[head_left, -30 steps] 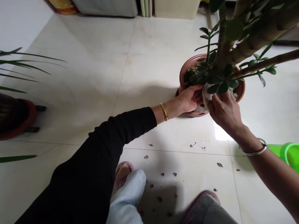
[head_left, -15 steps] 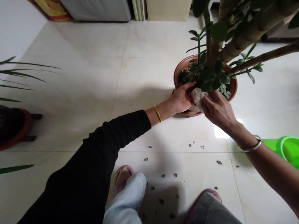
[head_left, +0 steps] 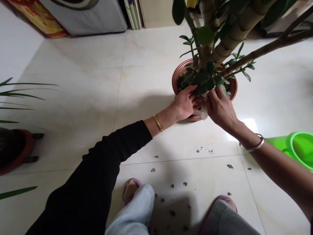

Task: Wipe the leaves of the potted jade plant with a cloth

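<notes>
A terracotta-coloured plant pot (head_left: pixel 177 78) holds a jade plant (head_left: pixel 202 78) with thick ringed stems and dark green oval leaves. My left hand (head_left: pixel 186 103) rests against the pot's front with its fingers spread, close to the white tissue (head_left: pixel 203 111). My right hand (head_left: pixel 219 108) pinches that tissue just under the lowest leaves. Most of the tissue is hidden between my hands, and its lower end hangs against the pot. Leaves cover much of the soil.
Dark bits of debris (head_left: pixel 203 150) lie scattered on the glossy tile floor. A green plastic bucket (head_left: pixel 299 147) stands at the right. Another potted plant (head_left: pixel 14 150) stands at the left. A grey appliance (head_left: pixel 83 16) is at the back. My slippered feet show below.
The white tissue has shifted lower and left, and now hangs mostly between my hands. Both hands have moved left with it. The whole scene has shifted in view as my head moved.
</notes>
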`<state>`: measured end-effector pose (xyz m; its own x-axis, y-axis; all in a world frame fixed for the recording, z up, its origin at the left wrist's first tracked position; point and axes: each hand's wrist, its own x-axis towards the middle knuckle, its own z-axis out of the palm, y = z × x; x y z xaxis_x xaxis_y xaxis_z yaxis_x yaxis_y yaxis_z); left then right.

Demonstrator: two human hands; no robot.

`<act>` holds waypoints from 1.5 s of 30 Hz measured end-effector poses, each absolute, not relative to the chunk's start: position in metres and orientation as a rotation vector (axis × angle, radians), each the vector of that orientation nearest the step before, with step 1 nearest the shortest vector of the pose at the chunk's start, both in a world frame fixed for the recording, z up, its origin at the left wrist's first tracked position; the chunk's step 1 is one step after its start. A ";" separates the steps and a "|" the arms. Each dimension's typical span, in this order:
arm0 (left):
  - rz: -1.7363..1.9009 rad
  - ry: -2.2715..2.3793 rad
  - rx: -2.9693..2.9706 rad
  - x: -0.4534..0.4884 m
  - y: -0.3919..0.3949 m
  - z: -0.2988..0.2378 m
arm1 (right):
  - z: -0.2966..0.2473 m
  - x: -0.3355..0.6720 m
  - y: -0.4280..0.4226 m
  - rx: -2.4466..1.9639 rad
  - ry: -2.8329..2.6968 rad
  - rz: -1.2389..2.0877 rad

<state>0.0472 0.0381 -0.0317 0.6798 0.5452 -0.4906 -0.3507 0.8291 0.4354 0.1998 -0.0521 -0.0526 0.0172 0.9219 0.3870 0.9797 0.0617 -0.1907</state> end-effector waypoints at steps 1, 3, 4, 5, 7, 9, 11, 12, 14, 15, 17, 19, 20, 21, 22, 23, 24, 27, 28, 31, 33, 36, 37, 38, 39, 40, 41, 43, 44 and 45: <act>0.512 0.653 0.325 0.047 0.038 -0.031 | -0.054 0.198 -0.049 -1.899 -1.946 -0.189; 0.501 0.657 0.326 0.047 0.038 -0.028 | -0.057 0.195 -0.046 -1.902 -1.957 -0.191; 0.492 0.658 0.320 0.047 0.038 -0.027 | -0.059 0.195 -0.046 -1.904 -1.961 -0.191; 0.483 0.657 0.311 0.046 0.039 -0.027 | -0.061 0.195 -0.047 -1.908 -1.966 -0.189; 0.471 0.650 0.291 0.045 0.040 -0.027 | -0.062 0.195 -0.051 -1.918 -1.975 -0.190; 0.470 0.640 0.282 0.044 0.040 -0.028 | -0.062 0.195 -0.055 -1.920 -1.983 -0.197; 0.478 0.624 0.292 0.043 0.040 -0.030 | -0.060 0.194 -0.057 -1.927 -1.978 -0.193; 0.482 0.619 0.301 0.043 0.039 -0.030 | -0.058 0.193 -0.056 -1.937 -1.972 -0.188; 0.482 0.612 0.324 0.043 0.039 -0.031 | -0.056 0.191 -0.054 -1.962 -1.957 -0.177; 0.479 0.610 0.333 0.044 0.039 -0.031 | -0.055 0.190 -0.052 -1.968 -1.952 -0.175; 0.474 0.609 0.338 0.045 0.039 -0.032 | -0.054 0.190 -0.051 -1.955 -1.964 -0.175; 0.482 0.610 0.327 0.045 0.039 -0.034 | -0.052 0.192 -0.055 -1.919 -2.000 -0.175; 0.490 0.607 0.322 0.044 0.039 -0.035 | -0.051 0.193 -0.059 -1.903 -2.018 -0.177; 0.494 0.602 0.321 0.042 0.038 -0.036 | -0.050 0.193 -0.064 -1.889 -2.033 -0.179; 0.495 0.594 0.327 0.039 0.038 -0.037 | -0.048 0.193 -0.070 -1.877 -2.043 -0.179; 0.491 0.587 0.336 0.035 0.037 -0.039 | -0.047 0.192 -0.077 -1.866 -2.048 -0.175; 0.483 0.588 0.348 0.029 0.036 -0.040 | -0.045 0.190 -0.083 -1.853 -2.055 -0.166; 0.460 0.640 0.379 0.005 0.035 -0.043 | -0.043 0.180 -0.100 -1.779 -2.090 -0.110; 0.472 0.664 0.382 -0.003 0.035 -0.044 | -0.044 0.176 -0.104 -1.744 -2.102 -0.094; 0.553 0.697 0.390 -0.020 0.041 -0.044 | -0.050 0.162 -0.106 -1.625 -2.124 -0.122; 0.590 0.686 0.411 -0.024 0.045 -0.041 | -0.054 0.155 -0.099 -1.554 -2.125 -0.181; 0.561 0.664 0.451 -0.019 0.049 -0.034 | -0.056 0.143 -0.079 -1.441 -2.104 -0.215; 0.552 0.652 0.464 -0.017 0.050 -0.033 | -0.056 0.139 -0.072 -1.432 -2.083 -0.212; 0.547 0.635 0.477 -0.015 0.051 -0.032 | -0.055 0.135 -0.064 -1.451 -2.062 -0.203; 0.550 0.614 0.489 -0.013 0.052 -0.032 | -0.055 0.131 -0.058 -1.488 -2.040 -0.195; 0.557 0.595 0.498 -0.011 0.053 -0.033 | -0.056 0.127 -0.052 -1.531 -2.026 -0.181; 0.563 0.581 0.501 -0.010 0.055 -0.035 | -0.057 0.124 -0.048 -1.571 -2.022 -0.160; 0.569 0.584 0.486 -0.008 0.057 -0.040 | -0.059 0.121 -0.043 -1.616 -2.032 -0.119; 0.571 0.594 0.473 -0.008 0.058 -0.043 | -0.060 0.120 -0.042 -1.632 -2.030 -0.106; 0.576 0.606 0.457 -0.008 0.058 -0.046 | -0.061 0.121 -0.041 -1.654 -2.019 -0.102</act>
<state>-0.0078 0.0585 -0.0456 0.6760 0.6213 -0.3963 -0.3648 0.7494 0.5525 0.1205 -0.0408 -0.0609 -0.1158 0.8922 0.4365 0.9318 0.2498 -0.2634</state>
